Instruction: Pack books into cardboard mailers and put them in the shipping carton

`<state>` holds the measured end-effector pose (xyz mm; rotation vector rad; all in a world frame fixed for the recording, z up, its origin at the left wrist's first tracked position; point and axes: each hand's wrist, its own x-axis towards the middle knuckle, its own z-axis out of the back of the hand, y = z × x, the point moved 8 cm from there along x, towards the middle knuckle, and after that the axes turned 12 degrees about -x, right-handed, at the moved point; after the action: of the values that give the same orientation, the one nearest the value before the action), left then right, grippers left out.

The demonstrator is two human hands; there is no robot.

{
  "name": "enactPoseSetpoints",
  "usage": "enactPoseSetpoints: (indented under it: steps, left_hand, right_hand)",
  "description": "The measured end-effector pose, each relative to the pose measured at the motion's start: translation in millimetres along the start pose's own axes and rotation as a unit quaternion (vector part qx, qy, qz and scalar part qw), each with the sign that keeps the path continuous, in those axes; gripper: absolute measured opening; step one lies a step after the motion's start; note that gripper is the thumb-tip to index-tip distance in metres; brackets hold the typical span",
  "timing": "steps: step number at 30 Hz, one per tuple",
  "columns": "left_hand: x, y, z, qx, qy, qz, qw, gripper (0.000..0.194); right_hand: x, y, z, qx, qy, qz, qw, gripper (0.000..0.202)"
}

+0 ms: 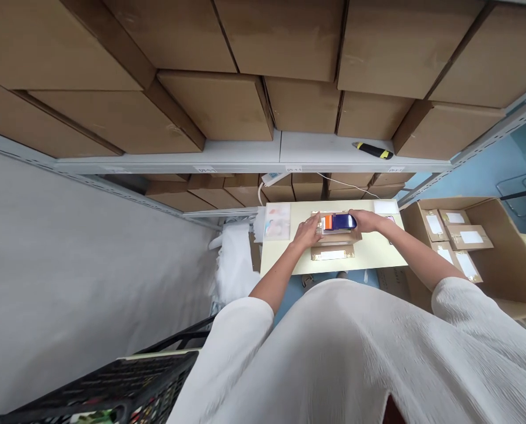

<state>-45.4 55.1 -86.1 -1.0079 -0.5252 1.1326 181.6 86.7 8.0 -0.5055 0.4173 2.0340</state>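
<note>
My right hand point(363, 221) is closed around one end of a tape dispenser point(343, 222), which is smooth, hard and shiny, dark blue with a bright orange part. The tape dispenser is right over a small brown box point(341, 238) on the table, and I can't tell if they touch. My left hand point(308, 231) is on the left end of that box, with one ring on it, but I can't tell if it is gripping or just pressing. Just in front is one more cardboard box, the near box point(332, 253), with shiny tape and one white paper label. Both sit on one flat, smooth, pale yellow table point(285, 259). On its left corner lies one thin, see-through packet point(278, 221) with pink and blue blurs. To the right stands one big open carton point(505, 235), and in it I count five white labels on small brown boxes point(470, 237). Above the table is one grey metal shelf point(307, 147), with six big cardboard boxes point(219, 106) in its bottom row. One black and yellow knife point(372, 150) lies there too. Low on my left is one black plastic crate point(157, 383) with holes in its sides.
</note>
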Motion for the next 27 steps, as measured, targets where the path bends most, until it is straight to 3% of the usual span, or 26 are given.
enactPoseSetpoints:
  steps: [5, 9, 16, 20, 27]
  left_hand:
    - [0.8, 0.3, 2.3, -0.008, -0.009, 0.010, 1.000, 0.095]
    - [2.1, 2.3, 0.9, 0.020, 0.004, 0.012, 1.000, 0.090]
    - [5.2, 7.1, 0.1, 0.026, 0.002, 0.034, 0.999, 0.094]
    - [6.5, 8.4, -2.0, 0.039, 0.013, 0.048, 0.998, 0.096]
    - [8.0, 8.3, -1.6, 0.049, 0.014, 0.075, 0.996, 0.099]
  right_hand:
    - [-17.8, -35.8, 0.1, -0.012, 0.001, -0.015, 1.000, 0.046]
    - [-49.5, -92.3, -8.5, -0.017, -0.009, -0.014, 1.000, 0.038]
    - [-92.8, -195.2, -47.4, -0.015, -0.008, -0.052, 0.999, 0.033]
    - [-92.6, -212.2, -63.0, 0.002, -0.020, -0.041, 0.999, 0.032]
    - [-69.2, -207.5, -84.7, 0.015, -0.022, -0.047, 0.999, 0.040]
